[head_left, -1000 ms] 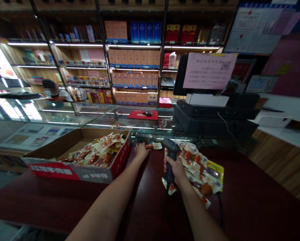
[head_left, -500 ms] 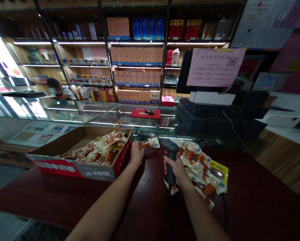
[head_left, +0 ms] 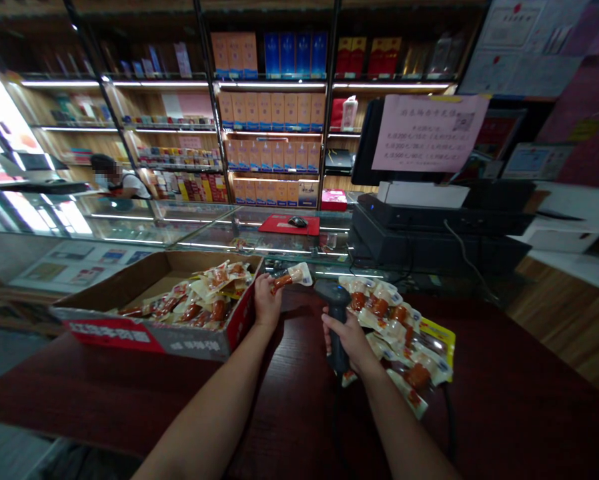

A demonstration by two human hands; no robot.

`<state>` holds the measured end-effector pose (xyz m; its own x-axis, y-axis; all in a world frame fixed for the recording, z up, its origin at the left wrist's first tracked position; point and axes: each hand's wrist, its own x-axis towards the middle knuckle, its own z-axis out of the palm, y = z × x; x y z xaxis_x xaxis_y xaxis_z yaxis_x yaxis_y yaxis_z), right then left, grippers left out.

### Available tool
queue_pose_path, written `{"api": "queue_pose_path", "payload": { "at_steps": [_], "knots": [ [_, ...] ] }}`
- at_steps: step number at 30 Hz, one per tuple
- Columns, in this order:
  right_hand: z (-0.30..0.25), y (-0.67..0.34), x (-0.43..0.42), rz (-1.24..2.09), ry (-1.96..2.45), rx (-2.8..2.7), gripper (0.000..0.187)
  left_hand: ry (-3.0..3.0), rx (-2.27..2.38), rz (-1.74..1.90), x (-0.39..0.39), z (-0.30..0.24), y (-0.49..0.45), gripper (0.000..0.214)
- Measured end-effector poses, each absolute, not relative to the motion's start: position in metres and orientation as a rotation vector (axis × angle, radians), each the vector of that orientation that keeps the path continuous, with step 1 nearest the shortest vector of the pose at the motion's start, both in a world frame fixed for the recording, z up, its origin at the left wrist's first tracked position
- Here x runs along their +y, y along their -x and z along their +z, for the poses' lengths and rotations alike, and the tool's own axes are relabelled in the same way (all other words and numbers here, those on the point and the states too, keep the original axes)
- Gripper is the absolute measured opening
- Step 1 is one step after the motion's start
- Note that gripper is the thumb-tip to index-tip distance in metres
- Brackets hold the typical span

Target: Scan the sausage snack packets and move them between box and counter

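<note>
L hand (head_left: pixel 268 301) held up at center of frame, fingers (head_left: pixel 263 285) pinching single sausage pack (head_left: pixel 290 277), R hand (head_left: pixel 344 337) fingers wrapped round black barcode scanner (head_left: pixel 335 300), loose sausage packs (head_left: pixel 399 333) just beside it on dark red counter (head_left: pixel 99 393), cardboard box (head_left: pixel 154 313) of more packs lower left

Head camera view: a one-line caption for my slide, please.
Left hand holds a sausage packet; right hand holds a barcode scanner.
</note>
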<state>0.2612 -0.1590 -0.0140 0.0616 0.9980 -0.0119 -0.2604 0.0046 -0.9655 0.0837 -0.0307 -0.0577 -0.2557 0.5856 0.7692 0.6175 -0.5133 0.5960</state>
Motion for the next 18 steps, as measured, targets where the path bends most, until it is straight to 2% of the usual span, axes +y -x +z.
{"api": "queue_pose_path", "payload": {
  "at_steps": [8,18],
  "knots": [
    [-0.014,-0.259,-0.162,1.277,1.055,-0.995,0.032,1.890,-1.537,-1.965,-0.031,-0.057,-0.085,0.023],
    [-0.014,-0.259,-0.159,1.287,1.029,-0.949,0.042,1.923,-1.460,-1.939,-0.044,-0.046,-0.096,0.022]
  ]
}}
